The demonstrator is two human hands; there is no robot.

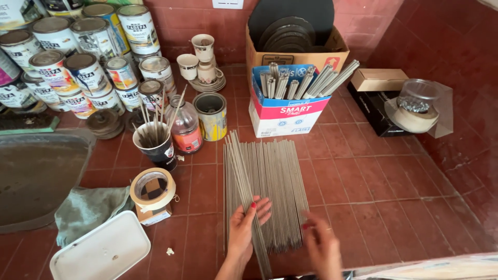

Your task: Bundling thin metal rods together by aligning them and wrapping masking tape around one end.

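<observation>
Many thin grey metal rods (270,176) lie side by side in a flat row on the red tiled floor (363,186). My left hand (244,228) rests on the near left part of the row, fingers spread over a few rods that lie slanted across the others. My right hand (321,246) is blurred at the near right corner of the row, fingertips touching the rod ends. Neither hand is closed around a rod.
A blue and white box (285,111) of rod bundles stands behind the row, a cardboard box (295,49) of dark discs behind that. Paint cans (78,62), stacked cups (205,62), a black cup of sticks (155,145), a tape roll (152,189), a white lid (101,251) and a green cloth (88,207) lie left.
</observation>
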